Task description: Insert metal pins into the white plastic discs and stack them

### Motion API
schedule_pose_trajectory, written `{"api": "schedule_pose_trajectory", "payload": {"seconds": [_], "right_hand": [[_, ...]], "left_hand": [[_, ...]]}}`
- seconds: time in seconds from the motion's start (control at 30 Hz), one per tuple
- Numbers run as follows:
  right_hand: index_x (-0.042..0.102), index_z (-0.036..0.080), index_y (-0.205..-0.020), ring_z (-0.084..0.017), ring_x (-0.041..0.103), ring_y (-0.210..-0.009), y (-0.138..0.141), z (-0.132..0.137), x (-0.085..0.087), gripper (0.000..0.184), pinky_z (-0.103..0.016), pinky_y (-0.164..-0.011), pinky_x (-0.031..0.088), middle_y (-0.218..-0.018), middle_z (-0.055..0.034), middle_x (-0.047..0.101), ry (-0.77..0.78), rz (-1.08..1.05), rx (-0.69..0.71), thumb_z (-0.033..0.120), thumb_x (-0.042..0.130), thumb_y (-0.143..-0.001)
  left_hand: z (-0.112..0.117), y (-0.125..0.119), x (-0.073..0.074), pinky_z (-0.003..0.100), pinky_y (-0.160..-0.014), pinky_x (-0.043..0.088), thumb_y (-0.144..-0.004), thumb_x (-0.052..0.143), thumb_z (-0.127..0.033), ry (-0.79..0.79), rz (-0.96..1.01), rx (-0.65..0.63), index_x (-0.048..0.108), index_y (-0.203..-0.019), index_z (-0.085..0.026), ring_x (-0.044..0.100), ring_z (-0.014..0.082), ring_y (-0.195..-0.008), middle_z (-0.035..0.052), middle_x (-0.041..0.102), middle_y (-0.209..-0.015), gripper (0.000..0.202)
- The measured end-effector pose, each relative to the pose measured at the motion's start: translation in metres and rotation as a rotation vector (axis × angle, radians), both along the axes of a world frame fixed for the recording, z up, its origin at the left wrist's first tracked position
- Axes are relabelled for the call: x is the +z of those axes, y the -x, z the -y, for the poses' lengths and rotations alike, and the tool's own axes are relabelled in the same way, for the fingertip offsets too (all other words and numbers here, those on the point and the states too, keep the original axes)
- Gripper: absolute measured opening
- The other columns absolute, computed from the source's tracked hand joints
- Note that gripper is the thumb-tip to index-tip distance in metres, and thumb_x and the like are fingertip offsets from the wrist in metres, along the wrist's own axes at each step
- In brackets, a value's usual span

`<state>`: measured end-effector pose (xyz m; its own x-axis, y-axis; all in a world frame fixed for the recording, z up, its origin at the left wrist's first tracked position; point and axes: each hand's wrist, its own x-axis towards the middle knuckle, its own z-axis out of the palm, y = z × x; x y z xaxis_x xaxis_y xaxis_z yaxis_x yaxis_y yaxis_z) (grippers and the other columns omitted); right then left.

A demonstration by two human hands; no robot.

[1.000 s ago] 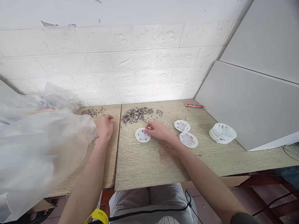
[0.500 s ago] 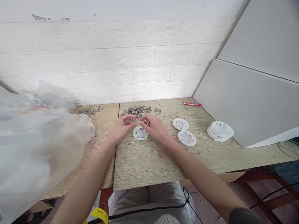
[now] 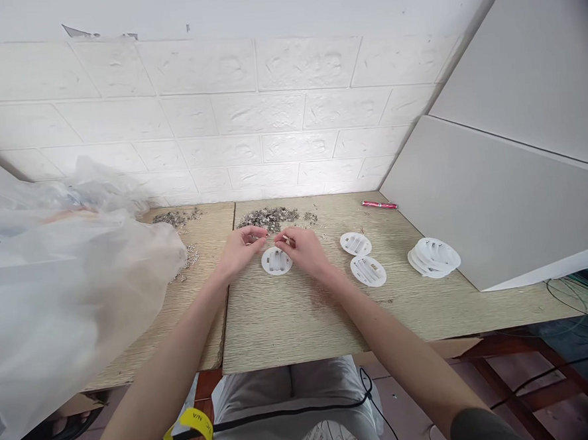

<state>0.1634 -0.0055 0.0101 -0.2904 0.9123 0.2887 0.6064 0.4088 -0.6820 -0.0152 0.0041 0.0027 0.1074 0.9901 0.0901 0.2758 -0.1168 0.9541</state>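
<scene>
A round white plastic battery holder (image 3: 277, 270) with slots and small metal contacts lies flat on the table in front of me. At its upper left is my left hand (image 3: 242, 251), thumb and forefinger curled close together near the rim. My right hand (image 3: 304, 251) pinches at the upper right edge of the same holder, its fingertips bunched. Anything held in either pinch is too small to make out. Just behind the fingers spreads a heap of small metal contact pieces (image 3: 274, 216).
Two more round holders (image 3: 368, 271) lie to the right, edges touching. Further right is a stack of holders (image 3: 433, 258). A red pen-like stick (image 3: 379, 205) rests near the grey panel (image 3: 497, 201). On the left are a large plastic bag (image 3: 74, 293) and more metal pieces (image 3: 174, 218).
Both hands stay almost in place by the holder. The fingers of my right hand have shifted slightly at its upper edge.
</scene>
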Motion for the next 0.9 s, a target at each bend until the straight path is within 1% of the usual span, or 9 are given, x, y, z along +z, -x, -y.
{"api": "schedule_pose_trajectory", "payload": {"seconds": [0.07, 0.13, 0.23, 0.33, 0.4, 0.5, 0.67, 0.8, 0.9], "right_hand": [[0.069, 0.017, -0.089, -0.013, 0.056, -0.075, -0.001, 0.0, 0.002, 0.012, -0.023, -0.068, 0.037, -0.086, -0.0025, 0.068, 0.039, -0.005, -0.017, 0.019, 0.057, -0.087], [0.068, 0.017, -0.087, -0.013, 0.056, -0.072, -0.002, 0.0, 0.004, 0.012, -0.023, -0.066, 0.037, -0.079, -0.0012, 0.067, 0.092, -0.009, -0.021, 0.018, 0.057, -0.086], [0.068, 0.016, -0.084, -0.012, 0.056, -0.07, -0.002, 0.0, 0.005, 0.012, -0.022, -0.064, 0.036, -0.076, -0.0003, 0.066, 0.143, -0.018, -0.007, 0.015, 0.056, -0.084], [0.067, 0.016, -0.082, -0.012, 0.055, -0.069, -0.002, -0.001, 0.004, 0.011, -0.022, -0.063, 0.035, -0.076, -0.0002, 0.066, 0.141, 0.012, -0.005, 0.015, 0.056, -0.084], [0.067, 0.016, -0.082, -0.012, 0.055, -0.07, -0.002, -0.003, 0.001, 0.011, -0.022, -0.063, 0.034, -0.079, -0.0011, 0.066, 0.105, 0.059, -0.017, 0.017, 0.056, -0.085], [0.065, 0.015, -0.083, -0.013, 0.055, -0.075, -0.002, -0.005, -0.005, 0.011, -0.023, -0.066, 0.035, -0.087, -0.0034, 0.066, 0.036, 0.105, -0.04, 0.018, 0.055, -0.087], [0.061, 0.016, -0.087, -0.014, 0.056, -0.082, -0.002, -0.008, -0.012, 0.009, -0.023, -0.071, 0.036, -0.093, -0.0042, 0.065, 0.022, 0.068, -0.068, 0.018, 0.053, -0.089], [0.059, 0.017, -0.089, -0.014, 0.056, -0.082, -0.002, -0.008, -0.012, 0.008, -0.024, -0.069, 0.036, -0.093, -0.0038, 0.065, 0.039, 0.05, -0.107, 0.02, 0.051, -0.091], [0.058, 0.017, -0.09, -0.015, 0.056, -0.079, -0.003, -0.008, -0.012, 0.009, -0.025, -0.067, 0.036, -0.089, -0.0032, 0.065, 0.052, 0.039, -0.133, 0.021, 0.051, -0.091]], "left_hand": [[0.001, 0.001, 0.002, 0.031, -0.071, 0.049, -0.075, 0.063, -0.03, -0.102, -0.251, 0.044, 0.072, -0.091, -0.017, 0.06, 0.0171, -0.074, 0.0064, 0.071, -0.092, 0.022], [0.001, 0.002, 0.002, 0.032, -0.07, 0.047, -0.077, 0.06, -0.03, -0.171, -0.435, 0.027, 0.074, -0.087, -0.019, 0.058, 0.0179, -0.072, 0.0053, 0.071, -0.087, 0.021], [0.001, 0.003, -0.001, 0.033, -0.069, 0.044, -0.078, 0.059, -0.035, -0.197, -0.59, -0.043, 0.074, -0.08, -0.019, 0.058, 0.0206, -0.074, 0.0056, 0.07, -0.081, 0.022], [0.001, 0.002, -0.003, 0.033, -0.07, 0.043, -0.079, 0.057, -0.037, -0.211, -0.657, -0.071, 0.074, -0.076, -0.02, 0.058, 0.0225, -0.076, 0.0057, 0.067, -0.076, 0.025], [0.001, 0.0, -0.003, 0.033, -0.071, 0.043, -0.079, 0.057, -0.036, -0.209, -0.629, -0.082, 0.074, -0.075, -0.02, 0.058, 0.0218, -0.075, 0.0055, 0.067, -0.076, 0.024], [0.001, -0.002, -0.003, 0.032, -0.07, 0.045, -0.077, 0.059, -0.034, -0.164, -0.513, -0.075, 0.073, -0.076, -0.019, 0.059, 0.0197, -0.071, 0.0054, 0.07, -0.081, 0.021], [-0.001, -0.004, -0.005, 0.031, -0.067, 0.047, -0.077, 0.059, -0.039, -0.062, -0.3, -0.094, 0.072, -0.084, -0.016, 0.062, 0.0202, -0.075, 0.0073, 0.072, -0.087, 0.028], [0.001, -0.005, -0.001, 0.033, -0.077, 0.049, -0.078, 0.061, -0.043, -0.016, -0.165, -0.142, 0.072, -0.089, -0.015, 0.064, 0.0221, -0.086, 0.0084, 0.072, -0.094, 0.033], [0.005, -0.006, 0.004, 0.036, -0.083, 0.05, -0.076, 0.066, -0.049, 0.029, -0.049, -0.199, 0.072, -0.1, -0.016, 0.065, 0.024, -0.094, 0.0098, 0.072, -0.103, 0.041]]}}
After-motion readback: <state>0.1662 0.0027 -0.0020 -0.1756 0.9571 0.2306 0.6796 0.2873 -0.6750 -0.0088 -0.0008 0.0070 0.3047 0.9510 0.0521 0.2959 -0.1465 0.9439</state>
